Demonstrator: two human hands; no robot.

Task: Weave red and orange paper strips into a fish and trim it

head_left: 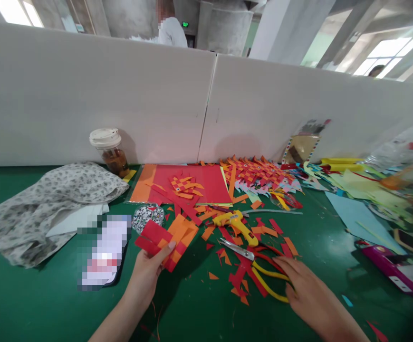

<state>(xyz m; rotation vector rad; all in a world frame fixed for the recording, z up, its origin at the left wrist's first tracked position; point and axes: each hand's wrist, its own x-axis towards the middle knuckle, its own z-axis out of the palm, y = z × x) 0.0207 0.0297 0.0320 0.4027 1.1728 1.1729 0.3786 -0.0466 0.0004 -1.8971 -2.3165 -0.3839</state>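
Left fingers (164, 252) pinching paper (183, 232), right (289, 267) at scissors (240, 249)

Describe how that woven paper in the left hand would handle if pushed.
The woven paper is probably light, being thin strips. It may flex easily, though it looks flat in the left hand. Its separated red ends might splay.

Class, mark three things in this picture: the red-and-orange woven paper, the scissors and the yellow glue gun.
Woven paper (182, 232), head view: its orange part, right of the thumb.
Scissors (249, 255), head view: the metal near the pivot.
Yellow glue gun (233, 220), head view: its body.
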